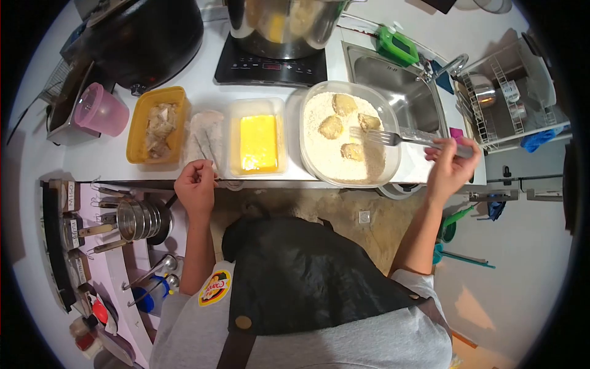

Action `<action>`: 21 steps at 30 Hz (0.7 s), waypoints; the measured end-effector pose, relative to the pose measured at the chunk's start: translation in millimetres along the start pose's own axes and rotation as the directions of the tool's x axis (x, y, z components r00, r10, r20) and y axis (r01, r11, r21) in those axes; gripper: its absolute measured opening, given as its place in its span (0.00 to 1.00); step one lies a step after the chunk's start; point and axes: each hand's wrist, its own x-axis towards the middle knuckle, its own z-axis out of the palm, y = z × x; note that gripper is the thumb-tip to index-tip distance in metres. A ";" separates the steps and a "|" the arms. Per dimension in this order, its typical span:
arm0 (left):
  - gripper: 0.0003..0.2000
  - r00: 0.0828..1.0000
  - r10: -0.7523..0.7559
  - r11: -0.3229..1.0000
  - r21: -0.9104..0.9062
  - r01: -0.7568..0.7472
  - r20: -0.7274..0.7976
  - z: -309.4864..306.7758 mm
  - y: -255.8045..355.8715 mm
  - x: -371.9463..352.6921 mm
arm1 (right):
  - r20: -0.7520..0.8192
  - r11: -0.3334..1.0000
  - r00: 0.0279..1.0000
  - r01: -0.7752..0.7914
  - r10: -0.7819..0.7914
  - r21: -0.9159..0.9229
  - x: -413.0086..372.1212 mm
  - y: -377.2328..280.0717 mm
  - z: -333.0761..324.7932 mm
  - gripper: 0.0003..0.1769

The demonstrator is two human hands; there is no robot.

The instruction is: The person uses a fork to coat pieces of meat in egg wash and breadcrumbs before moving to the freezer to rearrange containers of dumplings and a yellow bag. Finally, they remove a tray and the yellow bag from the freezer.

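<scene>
My right hand is closed round the handle of a fork, its tines over the breadcrumbs in a clear oval tub. Several crumb-coated pieces lie there, one beside the tines. My left hand is closed at the counter's front edge on the end of thin metal tongs. The tongs' two arms rest over a shallow container of white powder. Between the hands stands a clear container of yellow liquid. Pale pieces lie in a yellow tub at the left.
A large steel pot stands on a black induction cooktop behind the containers. A black pot and pink cup are at the left. At the right are a sink and dish rack.
</scene>
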 end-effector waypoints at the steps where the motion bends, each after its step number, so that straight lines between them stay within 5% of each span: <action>1: 0.05 1.000 0.002 1.000 -0.015 -0.002 0.001 -4.6 -1.2 -0.5 | -0.059 0.999 0.998 -0.021 0.024 0.041 1.2 1.0 -3.1 0.12; 4: 0.05 1.000 -0.013 0.998 -0.054 0.012 -0.016 -14.8 -7.0 0.0 | -0.170 0.986 0.977 -0.112 0.132 0.123 8.5 21.4 -20.7 0.11; 7: 0.05 0.998 -0.046 0.993 -0.112 0.041 -0.040 -22.7 -9.3 1.5 | -0.073 0.799 0.904 -0.331 0.420 0.502 1.9 43.1 -17.9 0.09; 11: 0.07 0.998 -0.050 0.982 -0.186 0.040 -0.049 -27.1 -14.3 4.1 | 0.103 0.855 0.963 -0.269 0.249 0.443 -55.9 -17.4 56.0 0.05; 12: 0.07 0.998 -0.044 0.982 -0.185 0.035 -0.040 -26.5 -12.5 5.0 | 0.250 0.826 0.926 -0.368 0.283 0.428 -77.7 -37.3 77.6 0.04; 13: 0.07 0.998 -0.067 0.986 -0.156 0.063 -0.020 -25.6 -10.3 4.1 | 0.373 0.866 0.913 -0.315 0.165 0.389 -102.4 -42.6 95.7 0.03; 14: 0.07 0.996 -0.090 0.988 -0.129 0.089 0.002 -23.5 -8.7 2.6 | 0.499 0.982 0.859 0.019 -0.113 0.190 -118.9 -31.3 111.5 0.03; 16: 0.07 0.997 -0.052 0.998 -0.029 0.054 0.064 -16.3 -8.3 -3.8 | 0.604 0.936 0.724 0.330 -0.332 0.119 -148.6 -17.9 140.7 0.05; 19: 0.07 0.991 0.007 0.998 0.065 -0.015 0.134 -4.0 -11.1 -14.4 | 0.659 0.940 0.684 0.321 -0.313 0.113 -166.7 -3.6 153.8 0.06; 21: 0.06 0.990 0.040 0.996 0.073 -0.050 0.138 2.3 -9.3 -16.6 | 0.809 0.951 0.533 0.293 -0.250 0.101 -169.2 -3.7 149.2 0.09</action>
